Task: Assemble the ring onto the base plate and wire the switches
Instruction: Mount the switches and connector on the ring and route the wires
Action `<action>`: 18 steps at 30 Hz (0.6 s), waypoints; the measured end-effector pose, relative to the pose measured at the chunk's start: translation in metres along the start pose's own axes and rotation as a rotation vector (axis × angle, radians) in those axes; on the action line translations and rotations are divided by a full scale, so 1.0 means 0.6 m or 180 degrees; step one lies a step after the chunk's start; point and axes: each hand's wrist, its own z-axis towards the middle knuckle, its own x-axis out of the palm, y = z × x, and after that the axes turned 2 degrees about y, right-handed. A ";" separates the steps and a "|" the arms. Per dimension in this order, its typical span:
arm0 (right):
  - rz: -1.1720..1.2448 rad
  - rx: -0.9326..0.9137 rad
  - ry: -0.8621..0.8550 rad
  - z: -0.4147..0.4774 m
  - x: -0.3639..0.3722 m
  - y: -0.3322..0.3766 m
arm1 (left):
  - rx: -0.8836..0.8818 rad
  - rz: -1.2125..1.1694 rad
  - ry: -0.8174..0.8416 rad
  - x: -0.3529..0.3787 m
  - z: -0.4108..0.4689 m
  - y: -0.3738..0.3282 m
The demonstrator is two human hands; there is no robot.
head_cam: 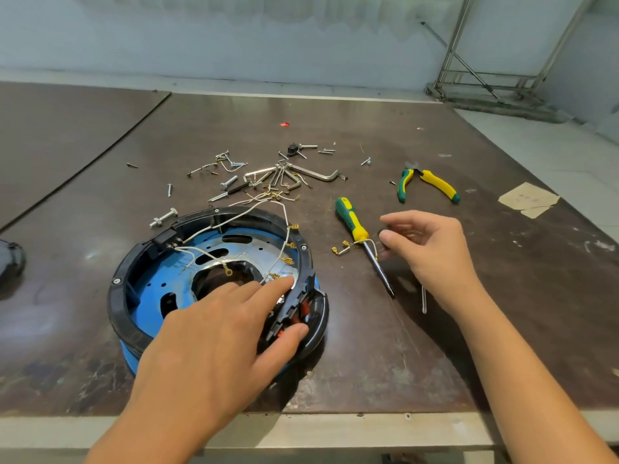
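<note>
A black ring (134,262) sits on the blue base plate (157,289) at the table's front left. White wires (254,209) with brass terminals run across the plate. My left hand (217,346) lies over the ring's right side, fingers straight, index tip by the terminals and thumb against the red switches (303,309) in the black housing. My right hand (432,249) hovers to the right, thumb and fingers pinching a small dark part. Beside it lies a green and yellow screwdriver (355,226) with a short terminal wire (345,249) across its shaft.
Loose screws, bolts and hex keys (284,177) are scattered behind the ring. Green and yellow pliers (428,184) lie at the right. A second thin screwdriver shaft (424,299) lies under my right wrist. A dark object (10,262) sits at the left edge.
</note>
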 end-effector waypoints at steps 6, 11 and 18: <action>0.2176 0.0817 0.0835 -0.033 0.018 0.050 | -0.0024 -0.0056 0.0062 -0.001 0.000 0.000; 0.1842 0.0547 0.1194 -0.057 0.033 0.052 | -0.0039 -0.0084 0.0104 -0.004 0.000 0.001; 0.1097 0.0238 0.1543 -0.079 0.050 0.050 | -0.0095 -0.0194 0.0241 -0.009 -0.002 -0.001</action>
